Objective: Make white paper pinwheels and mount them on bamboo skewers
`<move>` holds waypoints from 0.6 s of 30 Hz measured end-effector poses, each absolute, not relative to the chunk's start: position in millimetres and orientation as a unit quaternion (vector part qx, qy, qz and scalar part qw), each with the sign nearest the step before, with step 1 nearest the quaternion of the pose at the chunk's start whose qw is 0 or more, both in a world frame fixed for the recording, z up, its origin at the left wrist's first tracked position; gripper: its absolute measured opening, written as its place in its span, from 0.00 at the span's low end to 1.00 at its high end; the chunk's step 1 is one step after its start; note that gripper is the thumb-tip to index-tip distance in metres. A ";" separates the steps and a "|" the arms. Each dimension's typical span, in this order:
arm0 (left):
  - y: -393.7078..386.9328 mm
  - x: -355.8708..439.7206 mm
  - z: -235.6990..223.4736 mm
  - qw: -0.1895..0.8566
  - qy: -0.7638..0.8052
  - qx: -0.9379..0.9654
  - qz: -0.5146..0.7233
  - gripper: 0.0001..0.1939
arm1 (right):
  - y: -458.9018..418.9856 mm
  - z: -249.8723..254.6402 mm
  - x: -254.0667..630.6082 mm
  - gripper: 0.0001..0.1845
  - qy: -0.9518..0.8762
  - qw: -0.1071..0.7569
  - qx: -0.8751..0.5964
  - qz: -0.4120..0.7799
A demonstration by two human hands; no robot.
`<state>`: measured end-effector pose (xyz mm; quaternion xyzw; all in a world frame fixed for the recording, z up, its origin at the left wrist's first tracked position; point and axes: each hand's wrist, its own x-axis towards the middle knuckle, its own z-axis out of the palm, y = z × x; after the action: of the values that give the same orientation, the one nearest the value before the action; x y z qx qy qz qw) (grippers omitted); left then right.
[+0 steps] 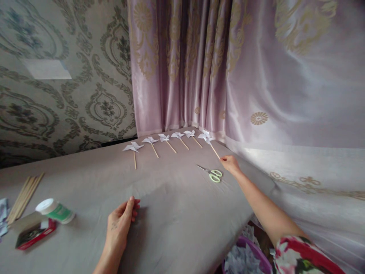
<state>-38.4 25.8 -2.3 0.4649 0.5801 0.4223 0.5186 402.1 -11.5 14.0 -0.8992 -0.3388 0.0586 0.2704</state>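
Note:
My right hand [230, 164] reaches to the far right of the grey cloth surface and pinches the lower end of a paper pinwheel's wooden stick. The white head of this pinwheel [206, 137] lies near the curtain. To its left, several more pinwheels [133, 147] rest in a row, sticks pointing toward me. Green-handled scissors [214, 175] lie just below my right hand, blades slightly apart and pointing left. My left hand [121, 220] hovers over or rests on the cloth at the front, fingers loosely curled, nothing visible in it.
At the left are a bundle of wooden sticks [25, 198], a white-and-green bottle [55, 211], a small red box [35, 233] and folded paper pieces [3, 217]. A purple basin [264, 255] of crumpled paper stands below the right edge. Curtains [182, 68] border the back.

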 end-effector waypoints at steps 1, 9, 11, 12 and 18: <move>25.7 -38.5 -2.1 0.518 0.582 0.466 0.420 0.37 | -11.0 14.0 409.6 0.10 -0.332 0.252 -0.907 0.059; 27.1 -39.2 -2.1 0.528 0.581 0.462 0.413 0.37 | 12.0 4.3 431.1 0.18 -0.311 0.163 -0.934 0.061; 27.8 -40.0 -2.8 0.529 0.582 0.463 0.409 0.37 | 17.6 2.4 431.2 0.18 -0.309 0.153 -0.937 0.060; 28.1 -40.5 -3.4 0.528 0.582 0.465 0.407 0.37 | 19.9 1.8 431.2 0.18 -0.309 0.149 -0.938 0.060; 29.2 -42.3 -6.9 0.521 0.579 0.482 0.401 0.37 | 27.9 2.1 431.8 0.19 -0.301 0.131 -0.943 0.055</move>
<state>-42.3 29.2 -6.9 0.4817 0.5790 0.4012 0.5213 431.8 27.9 2.1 -0.9429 -0.3013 0.0554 0.1305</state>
